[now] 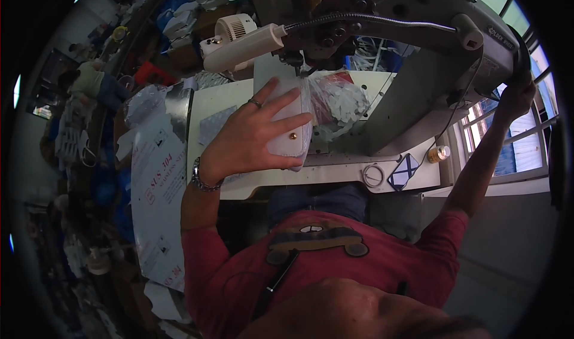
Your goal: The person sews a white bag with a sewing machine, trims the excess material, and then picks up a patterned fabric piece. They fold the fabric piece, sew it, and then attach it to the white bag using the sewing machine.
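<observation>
Cluttered workshop shelves stood behind a white bench carrying a grey sewing machine. The left hand held a white pouch just under the needle, fingers spread across its face and pressing it against the machine's arm. The right hand had its grip closed over the handwheel. This looked like the positioning step before stitching. The next move would call for a slow turn of the wheel while keeping the pouch steady.

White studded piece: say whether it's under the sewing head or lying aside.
Under it: the left hand holds the white studded piece against the sewing machine, right below its head.
</observation>
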Demonstrator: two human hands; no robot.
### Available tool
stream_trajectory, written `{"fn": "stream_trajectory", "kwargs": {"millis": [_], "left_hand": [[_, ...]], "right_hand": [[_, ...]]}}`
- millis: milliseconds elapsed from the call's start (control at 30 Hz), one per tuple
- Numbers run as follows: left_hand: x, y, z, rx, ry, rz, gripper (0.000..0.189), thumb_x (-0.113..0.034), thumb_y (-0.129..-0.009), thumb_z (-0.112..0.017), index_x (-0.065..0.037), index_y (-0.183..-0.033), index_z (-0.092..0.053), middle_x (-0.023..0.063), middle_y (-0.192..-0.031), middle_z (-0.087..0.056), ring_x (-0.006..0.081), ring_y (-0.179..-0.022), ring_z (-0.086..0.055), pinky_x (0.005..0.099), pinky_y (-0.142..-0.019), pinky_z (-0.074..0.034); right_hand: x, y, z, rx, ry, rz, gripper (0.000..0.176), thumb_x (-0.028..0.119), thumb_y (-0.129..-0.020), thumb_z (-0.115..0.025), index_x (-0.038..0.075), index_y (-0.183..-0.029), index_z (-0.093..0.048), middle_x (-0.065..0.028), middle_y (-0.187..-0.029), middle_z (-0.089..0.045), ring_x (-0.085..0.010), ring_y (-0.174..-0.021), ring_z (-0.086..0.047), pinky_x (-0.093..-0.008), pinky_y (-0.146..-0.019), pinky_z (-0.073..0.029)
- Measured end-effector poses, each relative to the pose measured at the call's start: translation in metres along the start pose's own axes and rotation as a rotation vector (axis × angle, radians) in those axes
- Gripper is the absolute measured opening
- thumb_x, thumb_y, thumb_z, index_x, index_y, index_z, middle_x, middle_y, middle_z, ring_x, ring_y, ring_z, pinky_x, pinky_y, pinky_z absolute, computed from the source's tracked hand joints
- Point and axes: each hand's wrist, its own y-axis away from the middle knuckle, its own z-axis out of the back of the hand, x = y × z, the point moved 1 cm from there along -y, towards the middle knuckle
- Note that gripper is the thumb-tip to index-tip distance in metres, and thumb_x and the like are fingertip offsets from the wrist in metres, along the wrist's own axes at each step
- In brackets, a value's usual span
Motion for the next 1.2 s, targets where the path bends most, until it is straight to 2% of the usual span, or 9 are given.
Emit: {"fn": "stream_trajectory", "kwargs": {"millis": [300,400,500,800,1000,1200], "left_hand": [[0.000,0.002,-0.001,-0.009,-0.001,-0.007,0.079,-0.049,-0.066,-0.093,-0.024,-0.137,-0.070,0.0082,-0.161,-0.048,0.0420,-0.154,-0.033,0.0541,-0.114,-0.048],[0.001,0.002,-0.001,-0.009,-0.010,-0.018,0.079,-0.049,-0.066,-0.093,-0.024,-0.137,-0.070,0.0088,-0.160,-0.048,0.0419,-0.154,-0.033,0.0543,-0.114,-0.047],[0.001,0.002,-0.001,-0.011,-0.016,-0.025,0.079,-0.049,-0.066,-0.093,-0.024,-0.137,-0.070,0.0092,-0.160,-0.048,0.0418,-0.154,-0.033,0.0545,-0.114,-0.047],[0.005,0.002,-0.001,-0.006,-0.013,-0.050,0.080,-0.047,-0.064,-0.094,-0.025,-0.137,-0.070,0.0079,-0.161,-0.048,0.0417,-0.154,-0.033,0.0541,-0.114,-0.048],[0.005,0.001,-0.002,-0.004,-0.016,-0.042,0.078,-0.047,-0.064,-0.094,-0.024,-0.136,-0.071,0.0076,-0.161,-0.048,0.0414,-0.154,-0.033,0.0537,-0.114,-0.048],[0.005,0.001,-0.001,0.003,-0.016,-0.044,0.078,-0.047,-0.065,-0.094,-0.024,-0.136,-0.071,0.0077,-0.161,-0.047,0.0416,-0.154,-0.033,0.0540,-0.114,-0.047]], "right_hand": [[0.006,0.002,0.003,-0.002,-0.036,0.034,0.054,0.055,-0.105,-0.058,0.005,-0.119,-0.073,-0.0104,-0.105,-0.076,-0.0218,-0.095,-0.074,-0.0361,-0.086,-0.058],[0.006,-0.002,0.004,0.018,0.039,0.019,0.055,0.056,-0.105,-0.058,0.005,-0.120,-0.073,-0.0106,-0.105,-0.076,-0.0217,-0.096,-0.074,-0.0363,-0.086,-0.058],[0.014,0.002,0.004,0.008,0.007,-0.032,0.059,0.061,-0.103,-0.056,0.008,-0.121,-0.073,-0.0142,-0.110,-0.078,-0.0299,-0.104,-0.074,-0.0416,-0.091,-0.055],[0.004,0.002,0.002,0.000,-0.054,-0.047,0.056,0.057,-0.102,-0.062,0.005,-0.119,-0.073,-0.0124,-0.104,-0.077,-0.0268,-0.098,-0.074,-0.0379,-0.088,-0.056],[-0.010,-0.011,-0.001,0.058,0.042,-0.100,0.058,0.061,-0.101,-0.060,0.007,-0.119,-0.074,-0.0116,-0.107,-0.077,-0.0264,-0.099,-0.074,-0.0387,-0.089,-0.056],[-0.011,-0.011,0.000,0.033,0.106,-0.049,0.063,0.065,-0.101,-0.057,0.007,-0.118,-0.074,-0.0098,-0.105,-0.077,-0.0235,-0.098,-0.075,-0.0379,-0.088,-0.058]]}}
